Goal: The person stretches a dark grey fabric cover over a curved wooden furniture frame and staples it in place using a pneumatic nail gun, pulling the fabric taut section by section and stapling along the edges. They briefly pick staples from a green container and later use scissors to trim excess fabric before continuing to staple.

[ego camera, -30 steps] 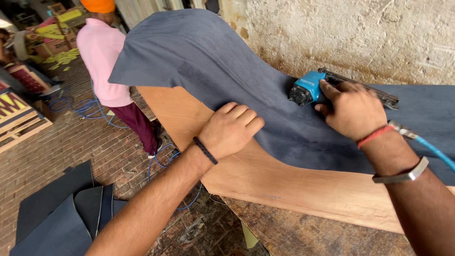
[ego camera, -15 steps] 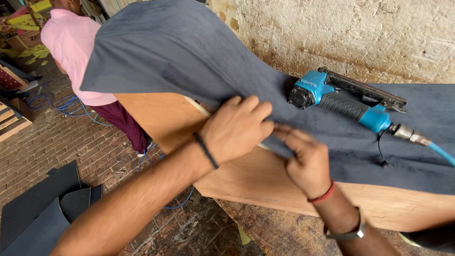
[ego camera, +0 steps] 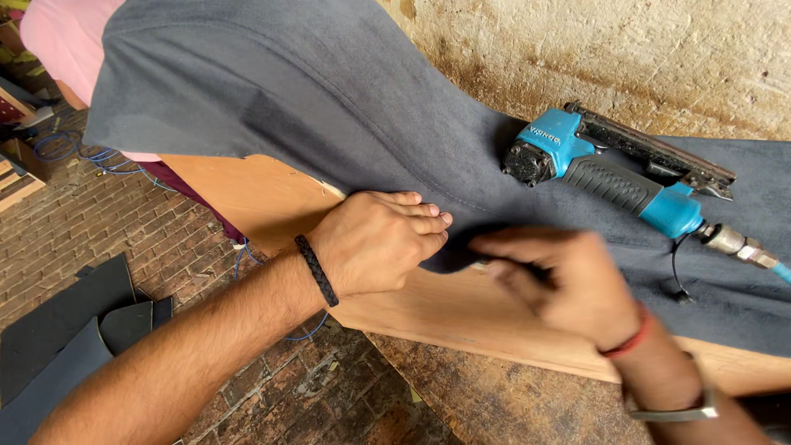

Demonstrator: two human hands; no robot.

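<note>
- Fabric [ego camera: 329, 91], dark grey, lies draped over a curved plywood panel [ego camera: 428, 309]; its lower edge runs along the panel's face, with bare wood showing beneath it.
- My left hand [ego camera: 379, 239] lies flat on the fabric's edge, palm down, fingers straight and close together, pressing the cloth against the wood; it grips nothing.
- A black braided band sits on my left wrist.
- My right hand [ego camera: 560, 284] is just beside the left, fingertips near its fingertips, at the same fabric edge. It is blurred; the fingers look curled and seem to pinch the cloth's edge, but I cannot tell for sure.
- A red thread and a metal watch band are on my right wrist.
- A blue and black stapler [ego camera: 610, 169] lies on the fabric above my right hand, apart from both hands, its black magazine pointing right and a metal fitting with a blue hose at the handle's end.
- Behind the panel stands a rough plastered wall [ego camera: 643, 58].
- A person in a pink shirt [ego camera: 62, 41] is at the upper left, partly hidden by the fabric.
- Below is a brick floor [ego camera: 107, 222] with dark fabric pieces [ego camera: 66, 321] at lower left and a blue hose trailing across it.
</note>
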